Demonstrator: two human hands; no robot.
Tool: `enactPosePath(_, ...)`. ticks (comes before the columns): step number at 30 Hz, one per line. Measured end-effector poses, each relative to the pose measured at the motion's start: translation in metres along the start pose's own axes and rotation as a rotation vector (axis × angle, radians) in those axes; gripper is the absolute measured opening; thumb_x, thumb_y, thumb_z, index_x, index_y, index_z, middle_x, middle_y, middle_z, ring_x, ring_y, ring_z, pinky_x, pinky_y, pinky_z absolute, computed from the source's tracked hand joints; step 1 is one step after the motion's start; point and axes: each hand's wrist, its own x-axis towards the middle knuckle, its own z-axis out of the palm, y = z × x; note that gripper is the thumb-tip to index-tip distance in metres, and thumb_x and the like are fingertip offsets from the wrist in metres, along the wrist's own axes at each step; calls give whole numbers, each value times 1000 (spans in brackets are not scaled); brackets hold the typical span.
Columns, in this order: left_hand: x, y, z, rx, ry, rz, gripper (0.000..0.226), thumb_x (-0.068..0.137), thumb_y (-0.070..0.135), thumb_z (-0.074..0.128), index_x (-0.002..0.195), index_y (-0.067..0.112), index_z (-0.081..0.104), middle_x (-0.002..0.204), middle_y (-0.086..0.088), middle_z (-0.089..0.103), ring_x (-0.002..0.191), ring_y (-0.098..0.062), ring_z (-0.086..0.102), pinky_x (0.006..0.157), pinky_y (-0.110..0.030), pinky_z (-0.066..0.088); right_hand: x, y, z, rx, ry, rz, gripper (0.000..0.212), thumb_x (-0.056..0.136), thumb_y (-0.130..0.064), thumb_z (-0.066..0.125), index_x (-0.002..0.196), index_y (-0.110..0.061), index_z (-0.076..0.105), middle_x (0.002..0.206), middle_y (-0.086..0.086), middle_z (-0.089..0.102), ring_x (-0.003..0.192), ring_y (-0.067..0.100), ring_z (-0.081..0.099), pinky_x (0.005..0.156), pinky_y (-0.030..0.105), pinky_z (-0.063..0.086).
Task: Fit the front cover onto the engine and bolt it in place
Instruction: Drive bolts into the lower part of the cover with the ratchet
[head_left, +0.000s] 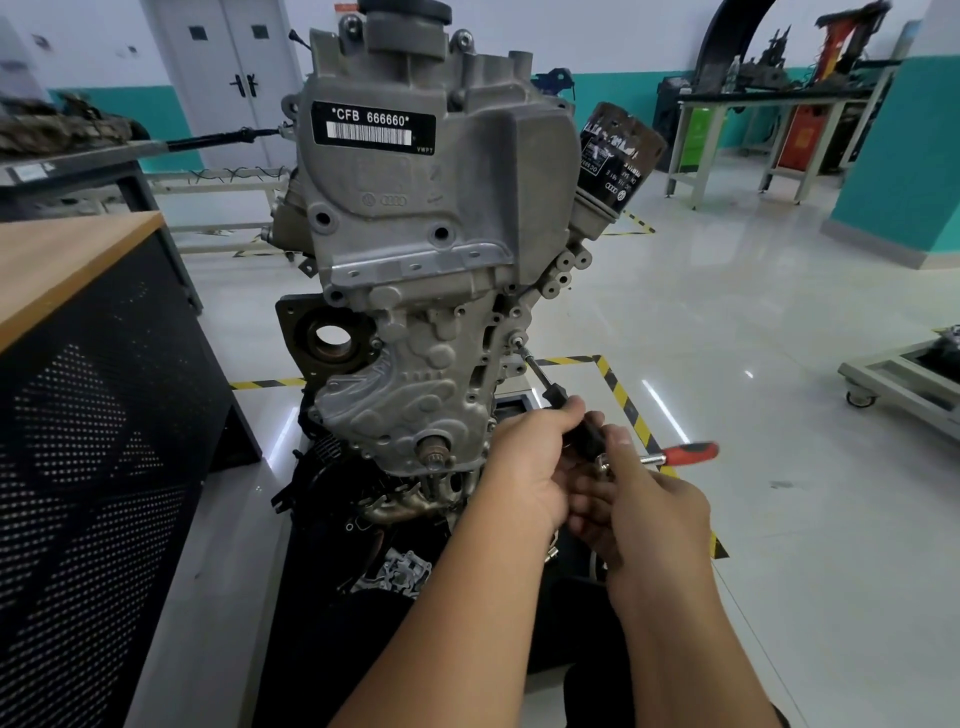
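Note:
The grey engine (426, 218) stands upright on its stand, the silver front cover (415, 384) sitting against its lower front. A bolt (517, 341) sits in the cover's right edge, with a thin extension bar (540, 376) running from it down to my hands. My left hand (530, 467) grips the black lower end of that bar. My right hand (644, 499) holds the ratchet head just beside it, and the ratchet's red handle (688, 453) sticks out to the right. The crank end (435, 451) pokes through the cover's bottom.
A black perforated cabinet with a wooden top (78, 364) stands close on the left. A black oil filter (618, 156) juts from the engine's upper right. Yellow-black floor tape (623, 400) frames the stand. Workbenches (753, 130) and a low trolley (898, 384) sit on the right.

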Motion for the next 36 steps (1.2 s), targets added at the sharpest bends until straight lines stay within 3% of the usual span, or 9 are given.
enactPosePath(4, -2, -1, 1, -32, 20, 25, 17, 98, 19, 65, 93, 4, 69, 83, -12, 70, 49, -21, 64, 39, -21, 43, 2, 1, -1, -17, 17, -36, 37, 91, -34, 78, 70, -4, 74, 59, 12, 69, 48, 21, 63, 49, 32, 54)
enactPosePath(9, 3, -4, 4, -112, 3, 81, 10, 96, 8, 67, 91, -1, 67, 78, -14, 67, 68, -26, 71, 64, -38, 61, 3, 3, -4, -271, 112, -283, 17, 74, -32, 90, 74, -21, 77, 65, -1, 74, 62, 22, 73, 62, 42, 62)
enactPosePath(12, -1, -3, 5, -61, -32, 31, 15, 95, 17, 69, 94, 3, 69, 82, -11, 71, 58, -23, 69, 50, -30, 55, 3, 2, -2, -148, 100, -218, 35, 83, -41, 82, 62, -14, 75, 57, 5, 70, 45, 15, 64, 49, 30, 54)
enactPosePath(15, -2, -2, 3, -30, -36, 3, 19, 99, 18, 61, 105, 1, 68, 89, -13, 72, 47, -23, 64, 37, -22, 43, 4, 0, 0, -6, 95, -104, 47, 92, -41, 74, 53, -13, 73, 51, 7, 65, 40, 17, 55, 51, 33, 50)
enactPosePath(20, 2, -7, 6, -86, -23, 58, 20, 101, 10, 58, 111, -5, 66, 93, -18, 71, 69, -24, 72, 59, -32, 60, 8, 2, -4, -238, 142, -304, 20, 79, -36, 86, 74, -19, 76, 66, 2, 71, 68, 28, 72, 65, 37, 59)
enactPosePath(25, -1, -4, 4, -82, -46, 23, 26, 97, 21, 65, 111, 0, 70, 97, -17, 73, 59, -24, 68, 42, -23, 47, 5, 3, 0, -75, 99, -163, 47, 87, -43, 79, 57, -8, 70, 51, 7, 65, 43, 17, 57, 51, 33, 52)
enactPosePath(28, 3, -3, 4, -108, -40, 17, 26, 100, 18, 63, 117, -2, 65, 88, -14, 71, 68, -25, 71, 54, -32, 56, 7, 4, -1, -213, 103, -239, 30, 82, -36, 84, 65, -14, 72, 53, 1, 67, 54, 24, 66, 58, 37, 57)
enactPosePath(32, 8, -4, 5, -145, -19, 18, 23, 99, 16, 64, 110, -5, 63, 88, -17, 69, 71, -25, 70, 62, -36, 60, 7, 5, -3, -320, 116, -380, 22, 68, -36, 93, 73, -26, 73, 65, -14, 71, 63, 18, 72, 65, 38, 61)
enactPosePath(36, 11, -4, 2, -134, -39, 3, 20, 95, 21, 69, 83, 5, 70, 82, -9, 71, 67, -23, 70, 65, -33, 57, 6, 8, 1, -275, 123, -283, 44, 79, -54, 79, 62, -15, 71, 56, 5, 69, 59, 31, 69, 62, 42, 60)
